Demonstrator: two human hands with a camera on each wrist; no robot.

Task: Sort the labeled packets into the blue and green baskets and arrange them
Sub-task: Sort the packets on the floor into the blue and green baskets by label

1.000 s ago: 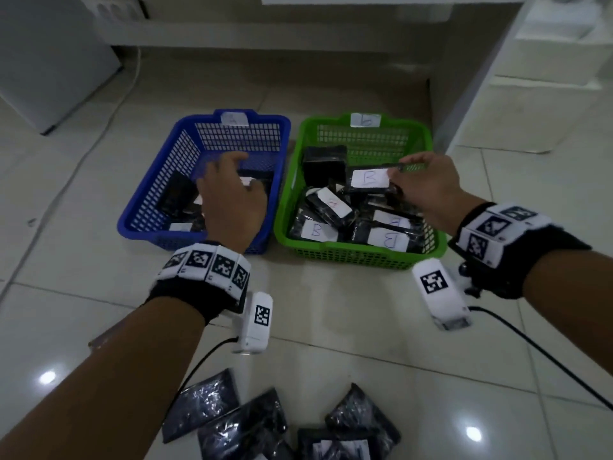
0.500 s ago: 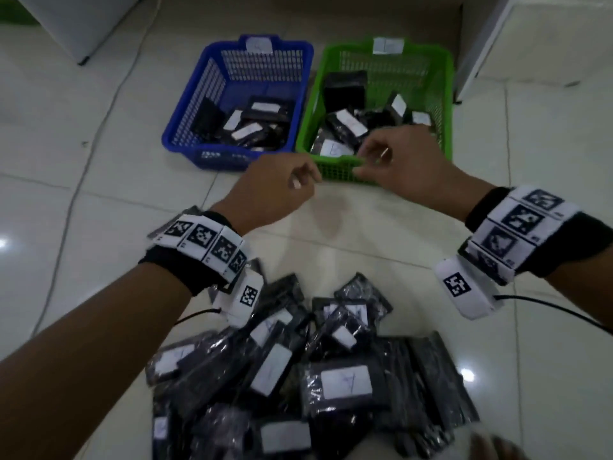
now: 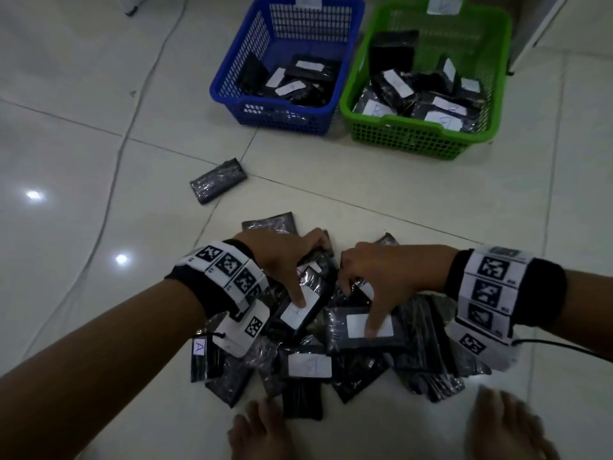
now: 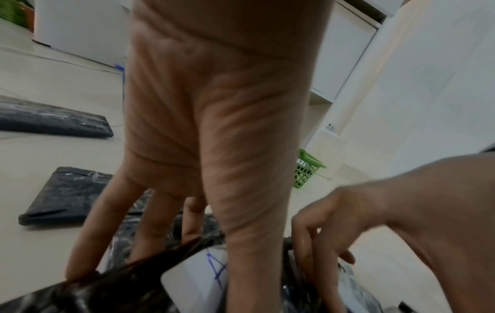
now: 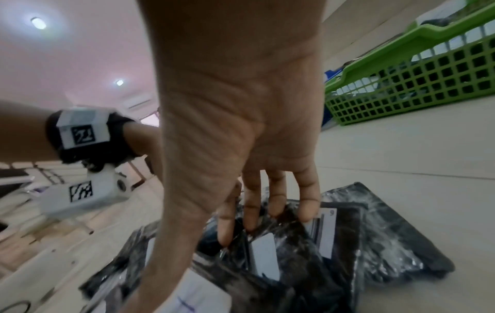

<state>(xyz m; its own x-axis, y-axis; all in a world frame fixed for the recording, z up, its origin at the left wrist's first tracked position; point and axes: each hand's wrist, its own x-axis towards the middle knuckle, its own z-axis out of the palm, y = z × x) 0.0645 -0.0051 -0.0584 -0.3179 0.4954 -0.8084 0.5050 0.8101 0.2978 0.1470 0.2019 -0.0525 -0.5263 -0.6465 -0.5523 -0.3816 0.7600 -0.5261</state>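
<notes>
The blue basket (image 3: 229, 91) and the green basket (image 3: 431, 141) stand side by side on the floor, each with several black packets inside. A pile of black packets (image 3: 310, 365) with white labels lies near me. My left hand (image 3: 306, 277) pinches one packet (image 3: 295, 315) of the pile, thumb on its label and fingers behind its far edge; the left wrist view shows an "A" on that label (image 4: 198, 281). My right hand (image 3: 360, 310) grips the neighbouring packet (image 3: 338, 327), with its thumb on that label and its fingers (image 5: 308, 203) at the far edge.
A loose packet (image 3: 217, 180) lies on the tiles between the pile and the blue basket. Two bare feet (image 3: 258, 429) are just below the pile. A thin cable (image 3: 122, 144) runs across the floor at the left. White furniture (image 3: 544, 24) stands beside the green basket.
Both hands have come back from the baskets to the pile near me. The packet that my right hand held over the green basket is gone from it. Each hand now holds a pile packet.
</notes>
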